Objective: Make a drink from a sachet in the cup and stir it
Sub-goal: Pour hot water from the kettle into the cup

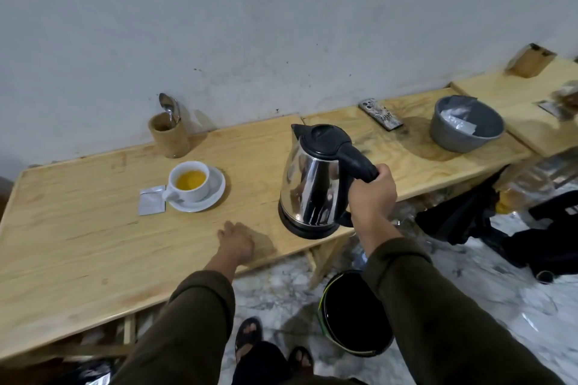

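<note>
Presently listed, one wooden worktop [93, 247] across the middle of the frame; white cup [189, 181] on a white saucer [215, 194], left of centre, holding yellow liquid; opened silver sachet [151, 200] lying flat, touching the saucer's left edge; wooden holder [169, 134] with a spoon [169, 108] upright in it, above the cup near the wall; steel kettle [309, 178] with black lid, centre, standing on the worktop near its front edge; right hand [372, 191] clenched around the kettle's black handle; left hand [236, 241] fingers apart, resting palm down on the worktop, lower centre; grey bowl [466, 123] and phone [381, 114], upper right; black bucket [353, 312] on the floor, lower right.
</note>
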`<move>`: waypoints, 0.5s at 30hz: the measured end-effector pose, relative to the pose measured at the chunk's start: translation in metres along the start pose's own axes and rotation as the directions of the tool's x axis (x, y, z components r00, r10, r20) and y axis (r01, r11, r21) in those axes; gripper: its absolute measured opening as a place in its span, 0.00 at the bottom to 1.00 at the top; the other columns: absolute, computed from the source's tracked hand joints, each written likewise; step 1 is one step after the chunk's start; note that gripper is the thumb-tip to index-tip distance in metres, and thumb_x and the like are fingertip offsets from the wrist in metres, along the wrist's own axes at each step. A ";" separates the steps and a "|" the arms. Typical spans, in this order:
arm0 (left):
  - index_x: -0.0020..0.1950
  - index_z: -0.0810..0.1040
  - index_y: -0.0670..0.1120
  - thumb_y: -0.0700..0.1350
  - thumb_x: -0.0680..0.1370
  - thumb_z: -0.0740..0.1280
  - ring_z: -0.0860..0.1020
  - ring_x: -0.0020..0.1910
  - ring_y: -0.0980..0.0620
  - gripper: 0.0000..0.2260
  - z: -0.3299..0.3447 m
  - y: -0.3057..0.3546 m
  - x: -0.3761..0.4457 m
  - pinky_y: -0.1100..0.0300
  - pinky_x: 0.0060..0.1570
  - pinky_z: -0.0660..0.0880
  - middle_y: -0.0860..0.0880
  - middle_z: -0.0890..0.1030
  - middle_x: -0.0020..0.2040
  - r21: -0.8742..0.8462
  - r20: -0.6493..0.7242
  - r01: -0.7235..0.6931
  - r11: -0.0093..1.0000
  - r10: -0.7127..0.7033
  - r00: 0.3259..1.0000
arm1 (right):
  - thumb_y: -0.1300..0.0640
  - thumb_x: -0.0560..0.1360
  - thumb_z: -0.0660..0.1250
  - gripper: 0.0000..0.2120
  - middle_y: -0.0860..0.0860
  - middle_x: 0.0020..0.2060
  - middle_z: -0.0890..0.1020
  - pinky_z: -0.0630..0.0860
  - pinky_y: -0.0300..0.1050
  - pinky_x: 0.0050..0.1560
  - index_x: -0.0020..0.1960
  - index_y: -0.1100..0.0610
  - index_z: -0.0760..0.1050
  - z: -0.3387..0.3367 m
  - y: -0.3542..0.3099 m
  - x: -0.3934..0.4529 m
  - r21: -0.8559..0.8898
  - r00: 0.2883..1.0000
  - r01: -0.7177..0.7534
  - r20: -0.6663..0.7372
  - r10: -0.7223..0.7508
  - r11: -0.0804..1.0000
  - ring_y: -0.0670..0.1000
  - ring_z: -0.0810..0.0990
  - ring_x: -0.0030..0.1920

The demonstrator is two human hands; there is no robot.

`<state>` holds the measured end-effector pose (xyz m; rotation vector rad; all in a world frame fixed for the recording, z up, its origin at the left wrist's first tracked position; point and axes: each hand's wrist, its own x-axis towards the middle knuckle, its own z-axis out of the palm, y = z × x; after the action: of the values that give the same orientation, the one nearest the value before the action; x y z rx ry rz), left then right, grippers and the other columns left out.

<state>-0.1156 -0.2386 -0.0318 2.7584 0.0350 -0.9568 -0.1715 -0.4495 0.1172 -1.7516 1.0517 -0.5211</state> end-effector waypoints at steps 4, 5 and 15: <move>0.73 0.63 0.40 0.46 0.80 0.54 0.58 0.73 0.37 0.22 0.001 0.001 0.000 0.45 0.73 0.57 0.39 0.59 0.75 0.037 -0.022 -0.014 0.999 0.015 1.000 | 0.68 0.69 0.61 0.10 0.55 0.43 0.80 0.69 0.44 0.41 0.43 0.54 0.71 0.001 0.005 -0.002 -0.058 0.999 0.039 0.033 -0.037 0.998 0.58 0.76 0.41; 0.73 0.64 0.40 0.45 0.80 0.56 0.59 0.73 0.37 0.21 0.000 0.003 -0.002 0.45 0.73 0.57 0.39 0.60 0.75 0.009 -0.036 -0.009 1.000 0.009 0.999 | 0.68 0.69 0.61 0.10 0.55 0.43 0.80 0.70 0.45 0.41 0.43 0.54 0.71 0.002 0.007 -0.002 -0.072 0.998 0.047 0.039 -0.044 0.996 0.58 0.76 0.41; 0.72 0.64 0.39 0.44 0.82 0.49 0.61 0.71 0.39 0.20 -0.008 0.001 -0.012 0.48 0.71 0.62 0.40 0.63 0.73 -0.006 -0.048 -0.059 0.998 0.059 0.997 | 0.69 0.67 0.63 0.12 0.56 0.46 0.79 0.80 0.57 0.51 0.45 0.55 0.72 0.003 0.013 -0.005 -0.087 0.998 0.038 0.053 -0.033 0.996 0.60 0.78 0.47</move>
<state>-0.1202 -0.2375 -0.0177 2.7590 -0.0344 -0.8738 -0.1777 -0.4454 0.1054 -1.8542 1.0223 -0.4549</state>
